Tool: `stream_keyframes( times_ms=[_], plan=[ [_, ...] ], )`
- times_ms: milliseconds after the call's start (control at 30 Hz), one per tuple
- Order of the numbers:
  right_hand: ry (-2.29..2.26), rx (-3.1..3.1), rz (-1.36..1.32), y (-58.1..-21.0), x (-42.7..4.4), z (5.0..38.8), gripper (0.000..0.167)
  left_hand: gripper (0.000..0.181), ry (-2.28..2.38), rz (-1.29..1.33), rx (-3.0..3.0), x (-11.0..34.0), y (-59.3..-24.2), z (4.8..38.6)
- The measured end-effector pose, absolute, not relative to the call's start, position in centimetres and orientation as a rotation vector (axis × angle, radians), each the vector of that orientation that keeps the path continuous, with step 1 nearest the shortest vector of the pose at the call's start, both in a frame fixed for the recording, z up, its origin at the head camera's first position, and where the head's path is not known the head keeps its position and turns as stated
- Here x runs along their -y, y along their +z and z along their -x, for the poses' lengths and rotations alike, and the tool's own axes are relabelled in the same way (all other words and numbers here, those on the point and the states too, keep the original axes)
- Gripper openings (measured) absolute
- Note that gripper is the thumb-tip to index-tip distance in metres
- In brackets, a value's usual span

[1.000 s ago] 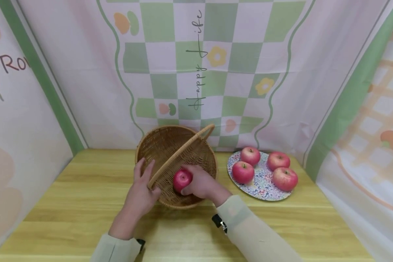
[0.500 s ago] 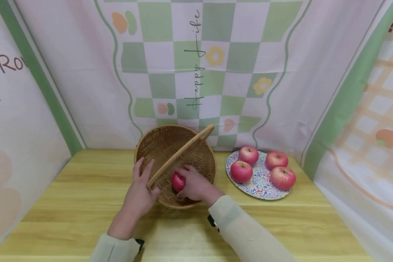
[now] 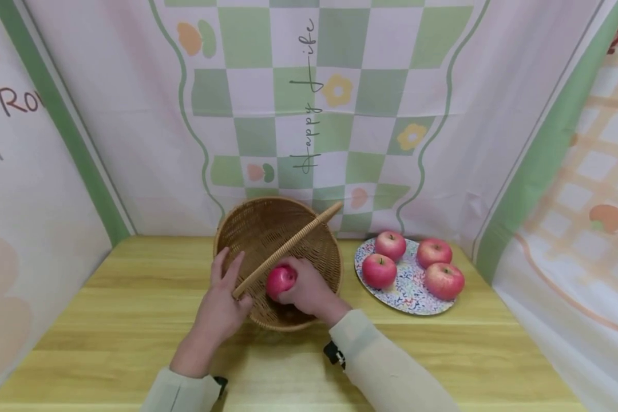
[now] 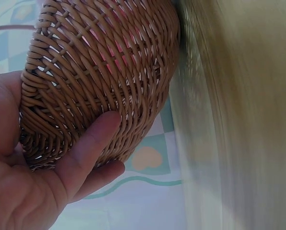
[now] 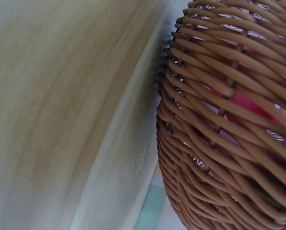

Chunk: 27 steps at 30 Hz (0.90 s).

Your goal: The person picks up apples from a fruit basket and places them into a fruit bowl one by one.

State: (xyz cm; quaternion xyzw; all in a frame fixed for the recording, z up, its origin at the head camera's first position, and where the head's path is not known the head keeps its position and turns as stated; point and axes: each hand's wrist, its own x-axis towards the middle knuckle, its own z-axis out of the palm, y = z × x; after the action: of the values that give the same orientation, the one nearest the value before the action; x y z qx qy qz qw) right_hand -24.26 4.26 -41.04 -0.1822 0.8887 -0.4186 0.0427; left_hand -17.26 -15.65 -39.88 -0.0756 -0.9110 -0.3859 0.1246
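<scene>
A round wicker basket point(image 3: 247, 229) with an arched handle point(image 3: 288, 246) stands on the table, its opening tilted toward me. My left hand point(image 3: 221, 304) grips its near left rim by the handle's foot. In the left wrist view, fingers of the left hand point(image 4: 52, 184) lie along the outside of the woven wall point(image 4: 100, 72). Inside the basket, my right hand point(image 3: 311, 290) holds a red apple point(image 3: 280, 282) low down, under the handle. Through the weave in the right wrist view, red apple skin point(image 5: 248, 103) shows, while the right fingers are largely hidden.
Right of the basket, a speckled plate point(image 3: 409, 289) carries several red apples point(image 3: 379, 271), spaced around its edge. Wooden tabletop point(image 3: 108, 320) extends left and in front. A printed cloth point(image 3: 381, 91) hangs close behind the basket, with more cloth at both sides.
The right hand and its apple have shifted slightly left inside the basket, and the apple has turned. The handle's far end sits a little lower. The left hand stays on the rim.
</scene>
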Motion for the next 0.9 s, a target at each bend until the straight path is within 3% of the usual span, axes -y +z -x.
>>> stream_keyframes(
  times_ms=[333,533,900],
  plan=[
    [-1.821,-2.468,0.461,-40.9,-4.9,24.6,0.066,0.094,-1.149,0.19,2.664,15.7,-40.1,17.3],
    [-2.118,-2.085,0.386,-40.2,-5.6,24.5,0.079,0.093,-1.163,0.183,2.659,15.9,-40.3,17.4],
    [-2.22,-1.896,0.394,-38.5,-7.9,23.1,0.066,0.091,-1.197,0.193,2.665,15.9,-40.2,17.3]
  ],
)
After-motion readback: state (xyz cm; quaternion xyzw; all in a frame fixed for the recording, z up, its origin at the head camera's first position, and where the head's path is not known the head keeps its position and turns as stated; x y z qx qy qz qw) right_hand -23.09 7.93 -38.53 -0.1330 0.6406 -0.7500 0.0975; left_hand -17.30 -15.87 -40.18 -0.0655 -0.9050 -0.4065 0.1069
